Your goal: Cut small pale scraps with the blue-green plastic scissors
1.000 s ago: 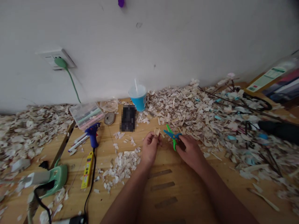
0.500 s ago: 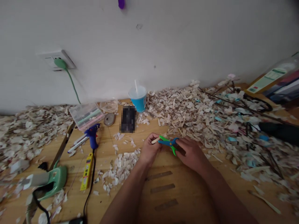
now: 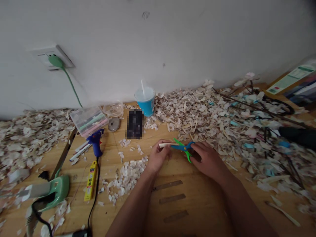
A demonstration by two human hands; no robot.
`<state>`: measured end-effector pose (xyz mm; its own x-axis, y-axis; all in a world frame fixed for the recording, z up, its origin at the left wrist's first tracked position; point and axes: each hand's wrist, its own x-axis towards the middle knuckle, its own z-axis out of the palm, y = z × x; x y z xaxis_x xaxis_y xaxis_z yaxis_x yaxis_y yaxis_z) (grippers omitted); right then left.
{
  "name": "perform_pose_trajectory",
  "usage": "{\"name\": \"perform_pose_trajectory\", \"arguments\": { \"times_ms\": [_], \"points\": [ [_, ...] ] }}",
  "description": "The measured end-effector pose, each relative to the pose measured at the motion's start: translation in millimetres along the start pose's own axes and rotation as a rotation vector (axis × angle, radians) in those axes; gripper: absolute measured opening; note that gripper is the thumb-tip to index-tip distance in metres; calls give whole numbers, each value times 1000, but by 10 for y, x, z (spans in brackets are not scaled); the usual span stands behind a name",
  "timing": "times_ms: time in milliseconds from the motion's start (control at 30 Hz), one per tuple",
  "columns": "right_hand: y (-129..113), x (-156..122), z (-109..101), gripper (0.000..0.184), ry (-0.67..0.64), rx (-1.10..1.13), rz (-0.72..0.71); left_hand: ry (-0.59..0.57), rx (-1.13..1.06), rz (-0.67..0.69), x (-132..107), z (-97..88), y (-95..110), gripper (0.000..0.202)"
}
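My left hand [image 3: 158, 156] pinches a thin cream-coloured strip [image 3: 168, 144], its material unclear, which points right. My right hand [image 3: 204, 156] is closed on the handles of blue and green scissors [image 3: 185, 148]. Their blades are spread, and the strip's right end lies at the gap between them. Both hands are above the wooden table [image 3: 202, 204]. To the left of my left hand lies a small heap of pale flakes [image 3: 130, 176].
Large piles of pale scraps [image 3: 192, 112] cover the back and right. A blue cup with a straw [image 3: 145, 102] stands by the wall. Leftward are a blue glue gun [image 3: 96, 143], a yellow utility-blade pack [image 3: 90, 181], a clear case [image 3: 89, 121] and a green power strip [image 3: 59, 191].
The scissors and my right hand have shifted slightly right, and the blades are spread wider. More of the strip shows beyond my left fingers. The whole view has tilted a little.
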<state>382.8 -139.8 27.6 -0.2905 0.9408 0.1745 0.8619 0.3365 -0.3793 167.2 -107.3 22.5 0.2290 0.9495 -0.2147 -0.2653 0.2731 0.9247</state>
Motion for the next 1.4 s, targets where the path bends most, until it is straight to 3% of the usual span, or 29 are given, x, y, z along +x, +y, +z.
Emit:
{"name": "perform_pose_trajectory", "arguments": {
  "times_ms": [133, 300, 567, 733, 967, 1067, 1200, 1400],
  "points": [
    [-10, 2, -4, 18, 13, -5, 4, 79, 8, 40, 17, 9, -4, 28],
    [-28, 0, 22, 17, -3, 19, -13, 137, 183, 110, 14, 46, 51, 15],
    [-79, 6, 32, 8, -60, 94, -26, 128, 232, 177, -27, 75, 128, 9],
    [-91, 15, 46, 5, -46, 109, -29, 117, 100, 82, 1, 58, 45, 14],
    [-102, -1, 88, 5, -41, 113, -27, 117, -345, 1, 16, 97, -11, 29],
    [-144, 0, 103, 6, -55, 136, -3, 130, -413, -5, 7, 125, -2, 26],
    [-218, 4, 131, 10, -31, 128, 39, 142, -330, 48, 10, 138, -41, 25],
    [-331, 16, 191, 7, 22, 150, 87, 249, -107, 96, 23, 98, -94, 23]
  ]
}}
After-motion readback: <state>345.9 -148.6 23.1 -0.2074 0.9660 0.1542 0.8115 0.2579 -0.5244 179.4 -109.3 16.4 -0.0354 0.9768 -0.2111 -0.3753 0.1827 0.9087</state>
